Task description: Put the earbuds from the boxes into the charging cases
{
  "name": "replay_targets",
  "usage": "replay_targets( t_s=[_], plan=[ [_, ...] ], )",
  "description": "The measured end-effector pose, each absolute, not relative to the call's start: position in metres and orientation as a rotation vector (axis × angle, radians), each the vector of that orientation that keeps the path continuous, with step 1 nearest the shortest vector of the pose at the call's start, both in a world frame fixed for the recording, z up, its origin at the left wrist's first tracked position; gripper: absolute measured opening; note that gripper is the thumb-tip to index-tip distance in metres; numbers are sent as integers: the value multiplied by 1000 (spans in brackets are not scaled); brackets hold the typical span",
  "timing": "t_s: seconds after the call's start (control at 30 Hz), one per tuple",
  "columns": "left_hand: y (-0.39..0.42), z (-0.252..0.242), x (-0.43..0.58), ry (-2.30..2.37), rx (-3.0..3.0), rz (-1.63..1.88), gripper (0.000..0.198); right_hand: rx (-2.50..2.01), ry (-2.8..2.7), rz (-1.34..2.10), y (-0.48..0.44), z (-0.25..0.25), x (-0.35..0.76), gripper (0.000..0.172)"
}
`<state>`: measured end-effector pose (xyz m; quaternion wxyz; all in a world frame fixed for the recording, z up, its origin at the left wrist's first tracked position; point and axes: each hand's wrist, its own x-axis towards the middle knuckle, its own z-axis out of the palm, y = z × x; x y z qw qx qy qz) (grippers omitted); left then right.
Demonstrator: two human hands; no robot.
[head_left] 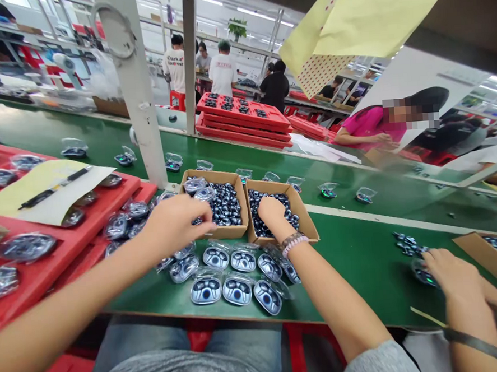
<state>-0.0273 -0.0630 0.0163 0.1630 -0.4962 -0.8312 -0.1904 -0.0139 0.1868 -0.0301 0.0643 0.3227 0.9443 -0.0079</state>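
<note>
Two cardboard boxes of dark, shiny earbuds stand side by side on the green bench. My left hand (185, 217) is over the near left side of the left box (230, 231), fingers curled and thumb pointing right; whatever they grip is hidden. Down in the right box (306, 216), my right hand (272, 210) is closed among the earbuds (253, 200), its fingertips out of sight. A beaded bracelet circles that wrist. In front of the boxes lie several open earbud cases (237, 290) with clear lids. Wrapped cases (195, 185) rest on the left box's earbuds.
Red trays (123, 207) with wrapped cases, yellow paper and a pen (55, 188) fill the left. A white post (142, 102) rises behind. Open cases (328, 190) line the green surface beyond. At right, a co-worker's hand (451, 269) touches a case beside loose earbuds.
</note>
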Motion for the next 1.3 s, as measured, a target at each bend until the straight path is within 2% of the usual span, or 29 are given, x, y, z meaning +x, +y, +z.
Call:
replay_targets(
  t_s=[0.17,0.27,0.33,0.4,0.53,0.7,0.87,0.9,1.03,1.17,1.3],
  plan=[
    [-110,-51,54,-2190,-1159,-939,10,964,3152,11,136,-6,72,26],
    [-109,-94,73,-2264,-1035,-931,13,526,3484,-483,81,-26,129,15],
    [-104,-112,75,-2315,-1001,-867,14,482,3513,-552,47,-49,149,11],
    [-101,-120,74,-2347,-993,-827,13,592,3514,-474,24,-71,152,8],
    [-106,-115,73,-2351,-1000,-854,10,742,3470,-324,8,-87,139,7],
    [-110,-67,44,-2280,-1058,-875,13,703,3564,-336,40,-59,139,18],
    [-55,-17,-43,-2521,-1452,-493,21,894,3401,-39,136,-26,88,28],
    [-38,-15,-59,-2621,-1557,-337,21,868,3242,-6,155,-26,72,33],
    [20,-23,-91,-2702,-1642,-161,23,695,3063,-21,204,-41,24,42],
    [35,-34,-89,-2739,-1646,-99,12,572,3009,36,213,-58,11,34],
    [25,-40,-92,-2743,-1688,-180,8,548,3000,92,213,-64,9,30]
  ],
)
